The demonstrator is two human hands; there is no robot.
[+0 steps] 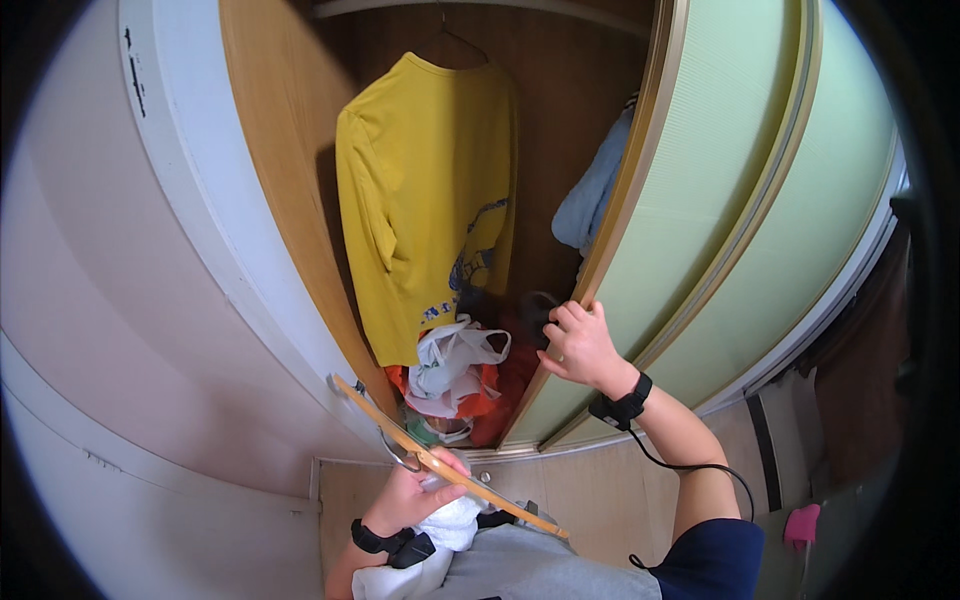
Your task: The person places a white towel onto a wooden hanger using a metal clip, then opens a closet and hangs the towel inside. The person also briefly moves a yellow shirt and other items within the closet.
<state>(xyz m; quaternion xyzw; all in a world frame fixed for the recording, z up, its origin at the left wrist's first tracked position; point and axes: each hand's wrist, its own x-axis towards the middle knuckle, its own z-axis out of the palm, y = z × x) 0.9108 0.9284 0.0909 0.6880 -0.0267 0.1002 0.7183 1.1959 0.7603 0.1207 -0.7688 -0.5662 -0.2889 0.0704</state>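
Note:
My left hand (420, 491) grips a wooden clothes hanger (480, 487) with a metal hook and black clips, together with a bundled white cloth (450, 523). My right hand (581, 345) has its fingers curled around the edge of a pale green sliding wardrobe door (697, 165). Behind the partly open door, a yellow long-sleeved shirt (442, 172) hangs on a thin dark hanger inside the wardrobe. A light blue fluffy garment (592, 195) shows beside the door's frame, partly hidden by it. Both my wrists bear black straps with small devices.
White and red plastic bags (450, 367) lie on the wardrobe floor under the shirt. A hanging rail (480, 6) crosses the top. To the left stands a pale wall (150, 300) with a white frame. A cable runs along my right arm. A pink object (802, 525) is at the lower right.

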